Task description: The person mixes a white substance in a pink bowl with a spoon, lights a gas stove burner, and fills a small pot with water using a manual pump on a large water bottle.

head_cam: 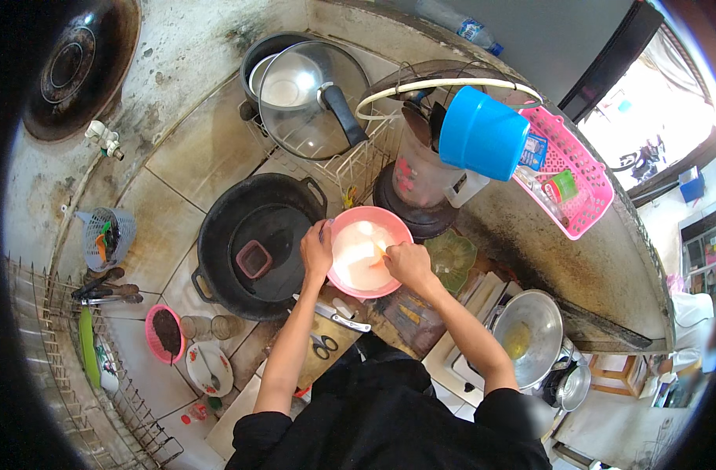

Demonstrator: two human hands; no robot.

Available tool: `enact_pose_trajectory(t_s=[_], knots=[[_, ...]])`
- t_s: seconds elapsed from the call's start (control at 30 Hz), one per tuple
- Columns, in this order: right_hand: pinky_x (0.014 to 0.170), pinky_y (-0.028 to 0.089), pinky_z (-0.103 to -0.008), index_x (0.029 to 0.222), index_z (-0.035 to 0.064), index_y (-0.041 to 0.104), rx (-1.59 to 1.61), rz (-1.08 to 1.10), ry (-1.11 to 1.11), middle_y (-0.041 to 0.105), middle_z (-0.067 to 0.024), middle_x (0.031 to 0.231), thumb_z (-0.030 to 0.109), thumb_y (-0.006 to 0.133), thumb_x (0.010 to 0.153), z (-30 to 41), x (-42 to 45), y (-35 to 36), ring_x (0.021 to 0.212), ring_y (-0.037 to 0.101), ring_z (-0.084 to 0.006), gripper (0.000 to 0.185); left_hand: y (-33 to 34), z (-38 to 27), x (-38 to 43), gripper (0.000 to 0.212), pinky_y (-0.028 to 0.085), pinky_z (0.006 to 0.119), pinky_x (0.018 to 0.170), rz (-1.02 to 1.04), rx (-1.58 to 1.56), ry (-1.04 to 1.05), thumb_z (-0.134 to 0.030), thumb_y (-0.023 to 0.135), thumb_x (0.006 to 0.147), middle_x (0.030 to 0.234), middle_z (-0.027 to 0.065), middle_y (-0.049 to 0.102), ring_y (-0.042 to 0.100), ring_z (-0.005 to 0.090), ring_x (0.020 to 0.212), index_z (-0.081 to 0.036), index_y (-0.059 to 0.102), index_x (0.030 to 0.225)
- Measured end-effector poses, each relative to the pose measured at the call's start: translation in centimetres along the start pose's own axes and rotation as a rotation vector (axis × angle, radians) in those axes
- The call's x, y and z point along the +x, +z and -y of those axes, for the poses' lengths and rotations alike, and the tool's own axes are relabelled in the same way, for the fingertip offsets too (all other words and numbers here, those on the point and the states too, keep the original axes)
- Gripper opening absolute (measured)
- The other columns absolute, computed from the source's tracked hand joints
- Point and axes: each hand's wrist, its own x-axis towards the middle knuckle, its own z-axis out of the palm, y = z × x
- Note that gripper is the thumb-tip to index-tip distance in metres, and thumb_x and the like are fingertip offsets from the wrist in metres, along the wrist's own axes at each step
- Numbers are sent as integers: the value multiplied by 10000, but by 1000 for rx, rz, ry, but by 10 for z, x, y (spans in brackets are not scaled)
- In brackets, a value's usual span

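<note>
A pink plastic bowl (pixel 409 234) holding a milky white liquid (pixel 358 264) is in front of me. My left hand (pixel 316 249) grips the bowl's left rim. In my right hand (pixel 408 264), over the right side of the bowl, is an orange utensil (pixel 379 264); its lower end is in the liquid, so its kind cannot be made out. Left of the bowl stands a large black two-handled pot (pixel 234 217) with a small pinkish square container (pixel 254 259) inside. Below my left hand lie a knife (pixel 351 322) and a pair of scissors (pixel 322 346) on a wooden board (pixel 334 329).
A wok with yellowish oil (pixel 528 317) sits on the stove at right. Behind the bowl are a utensil holder (pixel 419 176), a blue plastic cup (pixel 481 135) and a glass-lidded pan (pixel 311 129). A floral plate (pixel 208 364), glass jars (pixel 223 327) and a wire rack (pixel 129 393) are left.
</note>
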Motion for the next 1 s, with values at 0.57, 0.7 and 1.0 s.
enact_pose_trajectory(t_s=[0.57, 0.7, 1.0], knots=[[543, 531, -440, 740, 79, 674, -33, -89, 29, 659, -169, 674, 193, 630, 806, -29, 18, -35, 616, 673, -337, 139, 0, 1, -1, 294, 500, 435, 786, -26, -30, 28, -217, 524, 975, 969, 246, 681, 659, 412, 925, 19, 667, 1077], [534, 532, -424, 713, 75, 670, -95, -68, -40, 668, -156, 676, 149, 598, 799, -30, 17, -11, 605, 680, -310, 134, 2, 0, 0, 295, 500, 433, 786, -19, -31, 28, -222, 522, 977, 967, 248, 680, 659, 411, 927, 15, 668, 1074], [555, 535, -441, 788, 94, 725, 55, 50, -32, 671, -155, 688, 230, 652, 800, 8, -9, 1, 634, 686, -307, 155, 3, 5, 0, 306, 502, 428, 794, -14, -21, 26, -233, 519, 983, 973, 248, 684, 665, 404, 938, 20, 667, 1073]])
